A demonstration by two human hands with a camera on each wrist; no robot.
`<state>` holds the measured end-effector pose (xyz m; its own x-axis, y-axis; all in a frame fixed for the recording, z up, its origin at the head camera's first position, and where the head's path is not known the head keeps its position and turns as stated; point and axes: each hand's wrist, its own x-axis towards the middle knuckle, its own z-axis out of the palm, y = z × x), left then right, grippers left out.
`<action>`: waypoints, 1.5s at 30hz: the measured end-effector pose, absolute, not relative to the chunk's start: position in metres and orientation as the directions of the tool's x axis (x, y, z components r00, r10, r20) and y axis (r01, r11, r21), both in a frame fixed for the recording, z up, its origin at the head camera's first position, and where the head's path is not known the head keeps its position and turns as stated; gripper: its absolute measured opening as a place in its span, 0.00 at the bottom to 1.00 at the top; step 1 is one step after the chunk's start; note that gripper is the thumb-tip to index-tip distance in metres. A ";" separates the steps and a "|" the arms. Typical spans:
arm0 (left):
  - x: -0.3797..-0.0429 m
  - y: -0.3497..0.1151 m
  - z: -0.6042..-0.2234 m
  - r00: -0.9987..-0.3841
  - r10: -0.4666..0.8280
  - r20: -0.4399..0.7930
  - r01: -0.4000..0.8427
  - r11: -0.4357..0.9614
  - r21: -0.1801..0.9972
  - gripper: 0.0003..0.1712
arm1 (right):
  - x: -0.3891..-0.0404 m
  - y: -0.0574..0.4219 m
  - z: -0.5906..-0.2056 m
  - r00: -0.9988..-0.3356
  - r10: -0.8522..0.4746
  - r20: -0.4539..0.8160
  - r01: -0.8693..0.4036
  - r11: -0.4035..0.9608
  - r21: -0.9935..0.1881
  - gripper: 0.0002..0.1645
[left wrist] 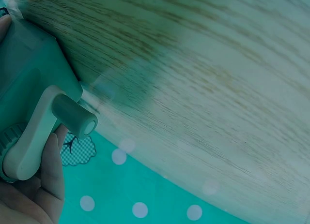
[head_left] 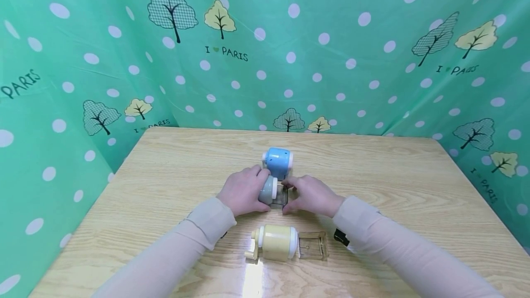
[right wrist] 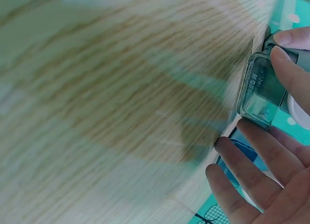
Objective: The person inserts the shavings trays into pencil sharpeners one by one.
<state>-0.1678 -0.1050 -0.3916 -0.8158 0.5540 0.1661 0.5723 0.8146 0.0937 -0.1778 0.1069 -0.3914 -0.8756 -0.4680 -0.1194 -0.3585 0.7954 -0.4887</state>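
In the head view my left hand (head_left: pixel 243 191) grips a grey crank pencil sharpener (head_left: pixel 266 190) lying mid-table. Its crank (left wrist: pixel 35 137) shows in the left wrist view, with fingers wrapped around the body. From the right, my right hand (head_left: pixel 315 196) pinches the sharpener's clear smoky drawer (head_left: pixel 279 197) between thumb and fingertips. Seen by the right wrist camera, the thumb lies on one side of the drawer (right wrist: pixel 264 93) and the index fingertip meets the opposite side. The other fingers are spread and hold nothing. My left hand hides the grey sharpener's crank end in the head view.
Just behind the hands sits a blue pencil sharpener (head_left: pixel 278 162), very close to the grey one. Nearer to me lies a yellow crank sharpener (head_left: pixel 276 243), a smoky clear drawer (head_left: pixel 313 246) at its right end. A green dotted curtain (head_left: pixel 323 68) hangs behind the wooden table (head_left: pixel 397 169).
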 end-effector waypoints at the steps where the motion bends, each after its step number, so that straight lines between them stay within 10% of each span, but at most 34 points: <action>1: -0.168 -0.105 -0.392 -0.816 0.554 0.165 0.572 0.815 0.094 0.45 | -0.178 0.107 -0.391 -0.876 -0.466 -0.121 -0.356 0.797 -0.488 0.45; 45: -0.169 -0.104 -0.391 -0.819 0.551 0.162 0.569 0.817 0.095 0.43 | -0.180 0.093 -0.388 -0.864 -0.487 -0.130 -0.365 0.783 -0.504 0.42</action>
